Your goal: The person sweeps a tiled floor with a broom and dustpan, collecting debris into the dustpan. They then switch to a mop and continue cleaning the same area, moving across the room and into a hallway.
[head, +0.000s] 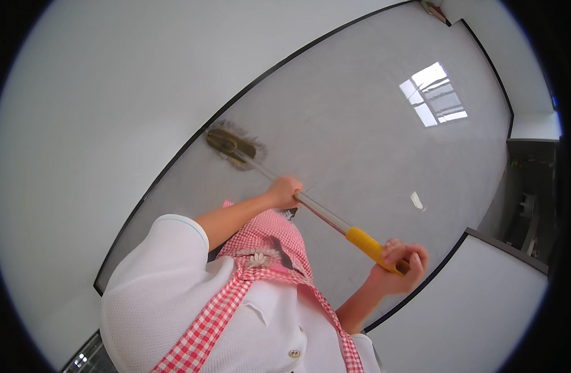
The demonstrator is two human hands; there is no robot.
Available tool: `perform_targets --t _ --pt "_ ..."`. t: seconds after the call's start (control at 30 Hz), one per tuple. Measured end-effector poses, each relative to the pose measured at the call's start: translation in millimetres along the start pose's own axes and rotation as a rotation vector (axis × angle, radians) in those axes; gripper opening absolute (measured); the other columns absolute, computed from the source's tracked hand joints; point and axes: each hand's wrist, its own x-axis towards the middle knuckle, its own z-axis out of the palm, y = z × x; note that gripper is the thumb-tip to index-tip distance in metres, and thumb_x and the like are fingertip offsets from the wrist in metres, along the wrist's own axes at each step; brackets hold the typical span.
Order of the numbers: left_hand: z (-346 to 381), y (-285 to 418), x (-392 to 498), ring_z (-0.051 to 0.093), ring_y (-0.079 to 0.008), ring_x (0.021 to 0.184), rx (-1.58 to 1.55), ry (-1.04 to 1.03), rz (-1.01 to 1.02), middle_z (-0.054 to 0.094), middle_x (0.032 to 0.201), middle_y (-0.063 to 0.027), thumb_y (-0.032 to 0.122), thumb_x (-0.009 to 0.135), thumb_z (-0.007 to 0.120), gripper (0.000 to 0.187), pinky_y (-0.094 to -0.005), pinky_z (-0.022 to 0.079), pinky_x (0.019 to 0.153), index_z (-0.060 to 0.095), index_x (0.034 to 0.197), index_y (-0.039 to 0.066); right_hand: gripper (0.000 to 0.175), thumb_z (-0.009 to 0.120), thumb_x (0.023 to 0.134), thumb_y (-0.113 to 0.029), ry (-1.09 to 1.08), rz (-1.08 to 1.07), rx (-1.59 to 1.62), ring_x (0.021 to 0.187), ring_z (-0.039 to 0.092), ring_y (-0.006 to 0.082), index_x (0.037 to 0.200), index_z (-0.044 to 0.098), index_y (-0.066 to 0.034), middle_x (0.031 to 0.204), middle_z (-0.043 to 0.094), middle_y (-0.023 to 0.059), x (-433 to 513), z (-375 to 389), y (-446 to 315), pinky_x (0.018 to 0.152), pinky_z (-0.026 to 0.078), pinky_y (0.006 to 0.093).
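A dust mop with a brownish plate and a grey fringe rests on the grey floor, close against the black baseboard on the left. Its metal pole runs diagonally toward me and ends in a yellow handle grip. My left hand is wrapped around the middle of the pole. Down at the upper end, my right hand curls around the tip of the yellow grip, its fingers slightly blurred.
The glossy floor reflects a window. A white wall with black baseboard borders the left. At right, a doorway opens onto a darker area beside a white wall section. A reddish object sits at the far corner.
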Motion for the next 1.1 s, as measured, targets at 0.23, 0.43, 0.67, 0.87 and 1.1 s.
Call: perform_targets --t 0.23,0.43,0.67,0.87,1.1 --pt "9 -128 -172 0.047 -0.0321 0.061 0.087 0.093 -0.443 0.049 0.058 -0.0105 0.019 0.056 0.058 0.015 -0.0405 0.038 0.051 0.047 0.055 0.009 0.014 0.035 0.071 -0.006 -0.38 0.415 0.044 0.042 0.04 0.0157 0.073 0.046 0.0031 0.048 0.042 0.0073 -107 31 126 0.048 0.037 0.0289" --pt "28 -201 -269 0.041 -0.0308 0.052 0.115 0.618 -0.578 0.042 0.052 -0.0114 0.016 0.054 0.066 0.028 -0.0382 0.033 0.047 0.04 0.053 0.005 0.009 0.048 0.073 -0.006 -0.396 0.778 0.237 0.064 0.049 0.0182 0.078 0.048 0.0009 0.065 0.051 0.0091 -195 63 198 0.076 0.037 0.0311" --pt "34 -141 -193 0.041 -0.0246 0.06 0.081 1.097 -0.681 0.042 0.057 -0.0063 0.027 0.049 0.072 0.037 -0.0352 0.031 0.055 0.041 0.054 0.007 0.015 0.044 0.064 0.004 -1.05 0.513 0.279 0.046 0.042 0.0185 0.05 0.04 0.0013 0.051 0.046 0.0105 -117 74 161 0.047 0.035 0.0335" --pt "68 5 -44 0.036 -0.0264 0.082 -0.126 0.928 -0.069 0.036 0.084 -0.0093 0.032 0.047 0.072 0.062 -0.0366 0.028 0.072 0.034 0.09 0.008 0.003 0.042 0.054 0.0 -1.357 0.066 0.38 0.037 0.041 0.0194 0.051 0.04 -0.0001 0.045 0.044 0.0095 38 17 30 0.038 0.037 0.0303" --pt "91 96 112 0.035 -0.027 0.087 -0.48 0.574 0.375 0.035 0.088 -0.0095 0.025 0.05 0.069 0.055 -0.0383 0.027 0.077 0.035 0.09 0.008 0.009 0.045 0.046 -0.003 -1.237 -0.323 -0.066 0.034 0.04 0.0176 0.044 0.036 -0.0024 0.041 0.042 0.0062 82 -51 -59 0.038 0.039 0.0269"
